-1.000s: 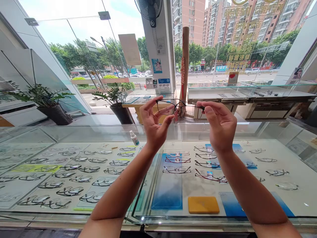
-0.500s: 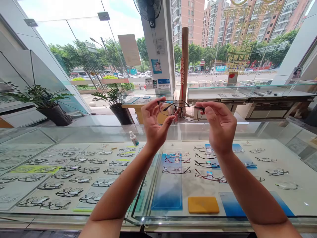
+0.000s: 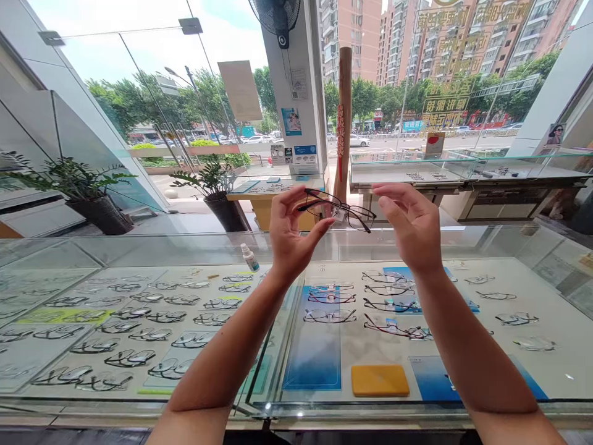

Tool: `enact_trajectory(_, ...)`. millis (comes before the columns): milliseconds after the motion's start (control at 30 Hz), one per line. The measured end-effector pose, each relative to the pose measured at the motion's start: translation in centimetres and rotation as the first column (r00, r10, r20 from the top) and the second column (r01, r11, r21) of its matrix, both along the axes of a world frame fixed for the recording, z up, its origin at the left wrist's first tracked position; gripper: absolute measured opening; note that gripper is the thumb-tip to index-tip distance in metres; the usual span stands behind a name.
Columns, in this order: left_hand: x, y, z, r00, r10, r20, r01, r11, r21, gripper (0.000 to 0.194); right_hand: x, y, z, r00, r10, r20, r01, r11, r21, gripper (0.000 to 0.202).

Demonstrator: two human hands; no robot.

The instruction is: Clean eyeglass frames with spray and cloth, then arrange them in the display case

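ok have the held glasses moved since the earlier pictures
Yes. Against the wooden post, the glasses have tilted: their right end now sits lower and closer to the post, apart from the right hand.

There sat the case [image 3: 380, 380], one mat [image 3: 317, 358] just to its left, another mat [image 3: 433, 374] to its right! Behind it ran several spectacles [image 3: 391, 305]; behind and left, the bottle [image 3: 250, 257]! Above and beyond it hung the eyeglasses [image 3: 343, 205] in the left hand [image 3: 295, 235], and farther behind stood the post [image 3: 344, 86].
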State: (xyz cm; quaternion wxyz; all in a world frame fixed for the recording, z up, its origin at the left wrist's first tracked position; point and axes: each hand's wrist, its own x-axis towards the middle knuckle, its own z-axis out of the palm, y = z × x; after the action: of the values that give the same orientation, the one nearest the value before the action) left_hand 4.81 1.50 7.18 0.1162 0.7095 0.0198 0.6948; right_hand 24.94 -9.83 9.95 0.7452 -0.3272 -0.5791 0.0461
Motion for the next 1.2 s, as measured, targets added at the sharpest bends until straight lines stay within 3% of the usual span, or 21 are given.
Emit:
enact_trajectory(133,0.1,-0.5,-0.2,0.998,-0.025,-0.061,0.023,0.999,-0.036,0.075,0.8,-0.1,0.3,0.983,0.068,0.173,-0.041,0.987,-0.157,0.015)
enact_trajectory(333,-0.1,-1.3,0.1,0.975,-0.135,-0.176,0.121,0.989,-0.089,0.072,1.2,0.2,0.4,0.948,0.274,0.164,-0.193,0.901,-0.388,0.017)
enact_trajectory(400,-0.1,-1.3,0.3,0.955,-0.2,-0.218,0.177,0.976,-0.124,0.069,1.5,0.3,0.6,0.925,0.368,0.098,-0.275,0.823,-0.496,0.018)
enact_trajectory(533,-0.2,-0.8,0.3,0.924,-0.278,-0.261,0.233,0.953,-0.192,0.065,1.9,0.7,0.6,0.833,0.537,-0.136,-0.491,0.603,-0.629,0.019)
enact_trajectory(600,-0.2,-0.8,0.3,0.942,-0.213,-0.26,0.163,0.966,-0.2,0.068,2.0,1.0,0.6,0.817,0.536,-0.21,-0.533,0.566,-0.629,0.021)
enact_trajectory(700,-0.3,-1.6,0.5,0.983,0.07,-0.169,-0.094,0.985,-0.142,0.073,2.2,1.3,0.4,0.845,0.485,-0.225,-0.511,0.609,-0.606,0.023)
enact_trajectory(733,-0.3,-2.1,0.7,0.978,0.17,-0.12,-0.183,0.977,-0.108,0.065,2.2,1.3,0.4,0.856,0.468,-0.219,-0.497,0.631,-0.595,0.023)
enact_trajectory(800,-0.4,-3.4,1.1,0.956,0.282,-0.079,-0.287,0.955,-0.072,0.033,2.1,1.3,0.3,0.881,0.429,-0.199,-0.461,0.686,-0.563,0.022)
enact_trajectory(833,-0.4,-4.1,1.3,0.952,0.286,-0.106,-0.295,0.952,-0.086,0.018,1.9,1.3,0.2,0.895,0.408,-0.179,-0.436,0.718,-0.542,0.021)
enact_trajectory(867,-0.3,-4.8,1.5,0.952,0.261,-0.161,-0.283,0.951,-0.128,0.016,1.6,1.2,0.1,0.91,0.385,-0.155,-0.406,0.753,-0.517,0.02)
enact_trajectory(967,0.0,-6.3,1.9,0.945,0.095,-0.314,-0.206,0.916,-0.344,0.027,-0.1,0.8,-0.4,0.956,0.289,-0.045,-0.279,0.854,-0.44,0.019)
enact_trajectory(1067,0.3,-6.7,2.0,0.947,-0.024,-0.319,-0.15,0.848,-0.508,0.036,-2.1,0.3,-1.2,0.991,0.073,0.116,-0.034,0.949,-0.313,0.016)
enact_trajectory(1133,0.4,-6.3,1.9,0.953,-0.071,-0.293,-0.117,0.809,-0.576,0.042,-3.1,0.1,-1.7,0.97,-0.08,0.23,0.124,0.975,-0.184,0.015)
enact_trajectory(1200,0.4,-5.5,1.8,0.959,-0.107,-0.262,-0.083,0.777,-0.624,0.047,-3.6,0.0,-2.1,0.932,-0.157,0.327,0.197,0.976,-0.092,0.019)
